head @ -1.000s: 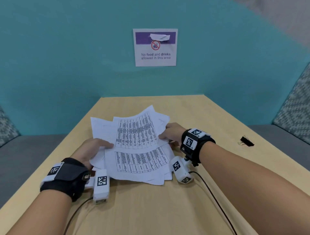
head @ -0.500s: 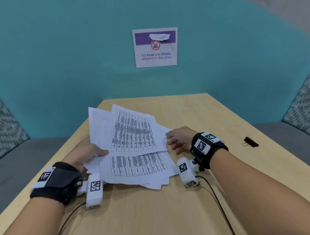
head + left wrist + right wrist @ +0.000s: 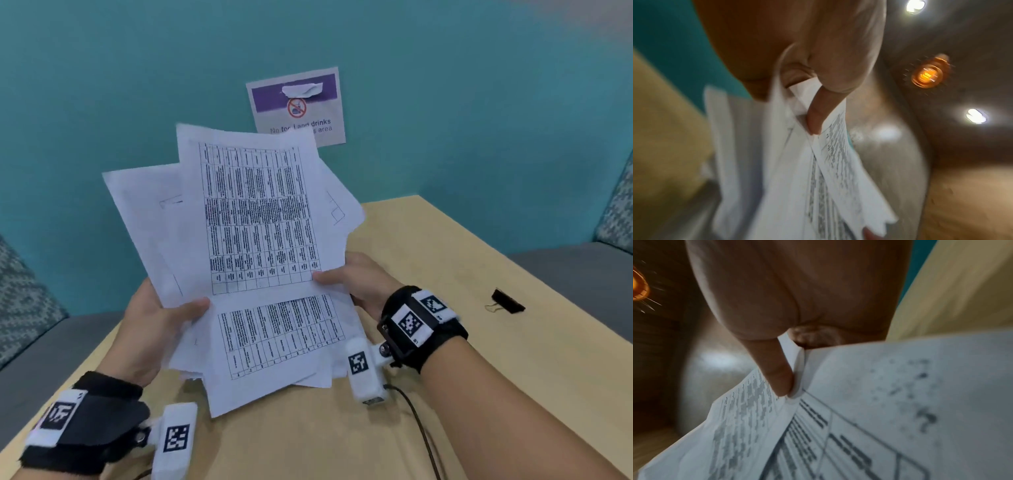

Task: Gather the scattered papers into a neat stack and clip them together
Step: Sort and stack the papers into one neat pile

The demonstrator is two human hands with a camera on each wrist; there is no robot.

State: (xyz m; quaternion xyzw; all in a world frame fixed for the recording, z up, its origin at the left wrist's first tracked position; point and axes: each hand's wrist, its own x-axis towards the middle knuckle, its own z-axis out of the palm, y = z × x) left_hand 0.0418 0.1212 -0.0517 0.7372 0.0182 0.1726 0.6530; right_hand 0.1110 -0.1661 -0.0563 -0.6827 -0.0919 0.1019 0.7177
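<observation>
Left hand (image 3: 150, 329) and right hand (image 3: 363, 281) pinch the papers (image 3: 260, 240) (fanned, uneven) — lifted above the table (image 3: 445, 394).

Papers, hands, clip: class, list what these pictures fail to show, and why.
- Papers: print too blurred to read in every view; sheet count hidden by overlap.
- Left hand, right hand: fingers behind the sheets, head view.
- Clip: too small for detail.
- Wall sign: papers cover part of its wording.

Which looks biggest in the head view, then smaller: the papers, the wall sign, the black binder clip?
1. papers, though nearest the camera
2. wall sign, partly hidden behind them
3. black binder clip on the table
</observation>
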